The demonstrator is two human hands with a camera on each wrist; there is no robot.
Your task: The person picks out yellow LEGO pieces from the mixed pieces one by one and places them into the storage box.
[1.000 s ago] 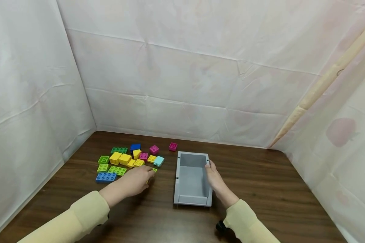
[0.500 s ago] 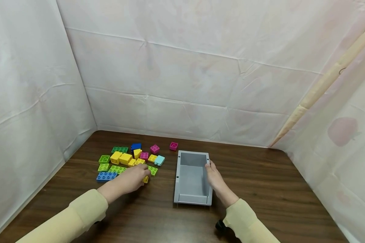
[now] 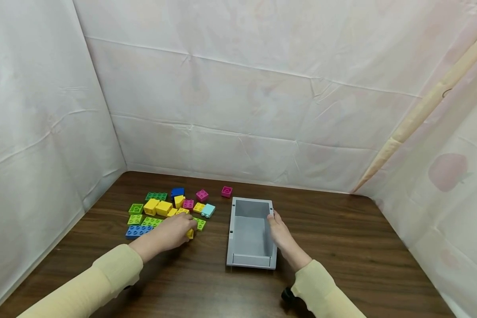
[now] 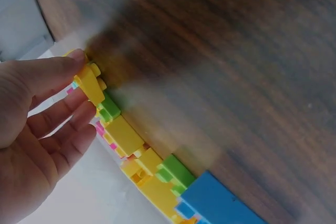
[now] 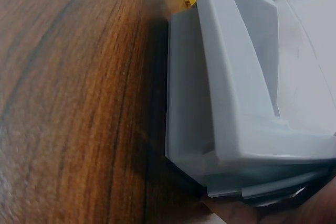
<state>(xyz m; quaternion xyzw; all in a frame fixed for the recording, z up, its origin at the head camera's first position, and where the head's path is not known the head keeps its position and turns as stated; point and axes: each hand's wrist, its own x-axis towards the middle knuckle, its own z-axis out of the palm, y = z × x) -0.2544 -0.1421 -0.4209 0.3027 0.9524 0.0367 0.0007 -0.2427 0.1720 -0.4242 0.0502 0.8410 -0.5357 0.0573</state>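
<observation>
"What are the left fingers doing on your feed?"

"I have the left hand (image 3: 168,232) pinching a yellow brick (image 4: 91,85), thumb pressed on one side and fingers (image 4: 76,149) behind it. The lower fingers are loosely bent, with gaps between them. I can't tell whether the brick touches the table (image 3: 342,247)."

"And the right?"

"My right hand (image 3: 282,234) grips the grey tray (image 3: 250,238) by its 3 o'clock side, thumb over the rim. The other fingers are mostly hidden from me in the head view."

"Can you read anything on the bricks?"

"The stud tops are too small for me to read on my screen."

"How does the held one look, and where is it?"

"Bright yellow, with one smooth face and rounded studs along an edge. From my head camera it's at 9 o'clock from the tray, well apart. A lime brick (image 3: 200,224) lies just beside it, between 1 and 2 o'clock, with a pale turquoise brick (image 3: 208,210) farther along that line. I see a blue brick (image 3: 139,231) at 9 o'clock, past the hand, and a magenta brick (image 3: 226,191) at 11 o'clock from the tray. The tray's plain, matte grey."
</observation>
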